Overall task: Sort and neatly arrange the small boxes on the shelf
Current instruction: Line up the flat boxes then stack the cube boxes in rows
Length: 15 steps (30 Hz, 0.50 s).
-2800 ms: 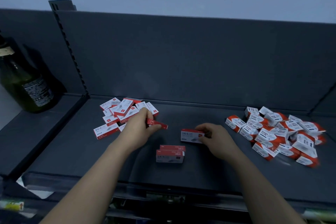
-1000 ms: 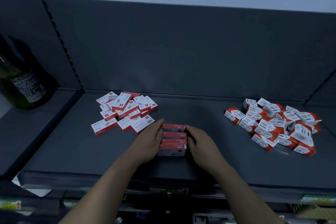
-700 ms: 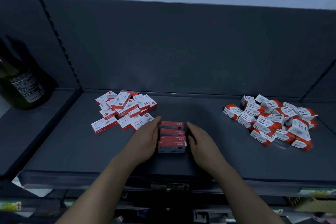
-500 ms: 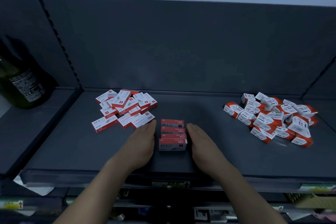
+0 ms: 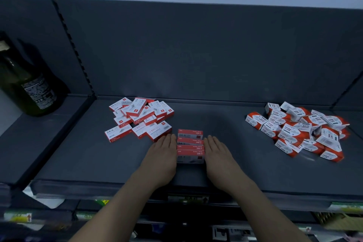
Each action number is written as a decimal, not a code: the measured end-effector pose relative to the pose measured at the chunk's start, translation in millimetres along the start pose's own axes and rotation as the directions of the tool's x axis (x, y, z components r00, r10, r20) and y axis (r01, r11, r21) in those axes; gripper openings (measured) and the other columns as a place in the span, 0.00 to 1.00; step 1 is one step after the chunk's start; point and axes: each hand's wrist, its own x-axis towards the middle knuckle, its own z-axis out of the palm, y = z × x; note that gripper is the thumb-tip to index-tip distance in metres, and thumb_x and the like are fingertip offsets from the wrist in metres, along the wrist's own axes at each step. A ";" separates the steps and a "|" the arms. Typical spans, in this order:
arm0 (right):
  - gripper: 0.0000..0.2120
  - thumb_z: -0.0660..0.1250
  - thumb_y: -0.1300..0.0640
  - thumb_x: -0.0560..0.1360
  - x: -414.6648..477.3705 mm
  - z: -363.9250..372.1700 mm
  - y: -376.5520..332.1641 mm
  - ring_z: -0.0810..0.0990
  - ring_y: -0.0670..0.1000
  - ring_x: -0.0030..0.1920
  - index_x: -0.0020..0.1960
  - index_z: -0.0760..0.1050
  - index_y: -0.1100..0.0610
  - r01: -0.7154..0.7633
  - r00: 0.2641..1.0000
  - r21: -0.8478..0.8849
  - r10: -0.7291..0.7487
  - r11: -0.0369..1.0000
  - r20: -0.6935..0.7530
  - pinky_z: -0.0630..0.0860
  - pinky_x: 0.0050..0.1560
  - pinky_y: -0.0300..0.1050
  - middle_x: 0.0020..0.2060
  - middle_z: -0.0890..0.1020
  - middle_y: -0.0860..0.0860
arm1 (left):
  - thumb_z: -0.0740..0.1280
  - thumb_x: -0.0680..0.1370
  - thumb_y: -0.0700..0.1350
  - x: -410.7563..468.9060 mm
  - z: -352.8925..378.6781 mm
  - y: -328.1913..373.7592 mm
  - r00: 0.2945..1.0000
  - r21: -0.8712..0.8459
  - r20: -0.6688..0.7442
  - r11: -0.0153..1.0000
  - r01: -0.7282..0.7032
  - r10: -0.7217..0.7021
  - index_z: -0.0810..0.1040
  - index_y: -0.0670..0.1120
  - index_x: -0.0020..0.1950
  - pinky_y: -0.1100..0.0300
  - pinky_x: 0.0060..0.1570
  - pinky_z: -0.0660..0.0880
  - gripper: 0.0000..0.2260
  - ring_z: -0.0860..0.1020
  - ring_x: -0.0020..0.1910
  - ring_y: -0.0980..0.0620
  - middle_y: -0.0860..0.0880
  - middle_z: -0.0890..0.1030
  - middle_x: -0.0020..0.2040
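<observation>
Flanking box row (image 5: 190,146): left hand (image 5: 160,160), right hand (image 5: 221,160), fingers flat; loose pile (image 5: 140,118) crowding left.

You've gathered the loose red boxes into one row of boxes (image 5: 190,146). Your left hand (image 5: 163,160) and right hand (image 5: 220,160) now lie flat against its sides.

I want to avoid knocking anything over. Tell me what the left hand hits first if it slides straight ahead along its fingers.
Probably the nearest flat box of the loose staple pile: the left hand points right at its front edge, though depth is hard to judge.
</observation>
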 end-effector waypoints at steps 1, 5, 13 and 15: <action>0.34 0.55 0.64 0.77 -0.8 -3.1 2.3 0.45 0.55 0.77 0.77 0.41 0.62 0.010 1.000 0.061 -0.010 0.998 0.000 0.44 0.76 0.48 0.77 0.46 0.58 | 0.56 0.81 0.45 0.0 -5.9 -1.3 1.000 -0.101 0.009 0.995 0.008 -0.007 0.54 0.41 0.76 0.53 0.73 0.56 0.25 0.58 0.74 0.45 0.43 0.59 0.75; 0.40 0.61 0.61 0.74 -6.4 -22.9 18.1 0.45 0.47 0.76 0.77 0.40 0.57 0.042 0.999 0.362 -0.047 0.931 0.004 0.46 0.75 0.41 0.77 0.46 0.50 | 0.65 0.77 0.46 -2.9 -38.4 -10.7 0.990 -0.407 0.140 0.912 0.048 0.010 0.54 0.51 0.74 0.59 0.68 0.61 0.30 0.61 0.72 0.51 0.52 0.62 0.73; 0.42 0.74 0.52 0.68 9.9 -28.3 18.2 0.66 0.43 0.67 0.75 0.55 0.50 0.155 0.988 0.473 -0.139 0.867 -0.069 0.64 0.66 0.36 0.71 0.64 0.46 | 0.74 0.71 0.52 11.8 -36.3 -7.7 0.994 -0.389 0.085 0.920 -0.037 0.076 0.53 0.50 0.77 0.63 0.64 0.63 0.41 0.65 0.68 0.55 0.52 0.62 0.73; 0.34 0.73 0.54 0.69 8.3 -24.5 17.7 0.70 0.42 0.61 0.71 0.61 0.48 0.172 0.984 0.477 -0.131 0.862 -0.120 0.67 0.63 0.37 0.66 0.70 0.45 | 0.73 0.72 0.52 9.2 -32.8 -9.8 0.997 -0.384 0.022 0.921 -0.064 0.079 0.60 0.52 0.74 0.65 0.60 0.64 0.34 0.68 0.62 0.58 0.53 0.67 0.69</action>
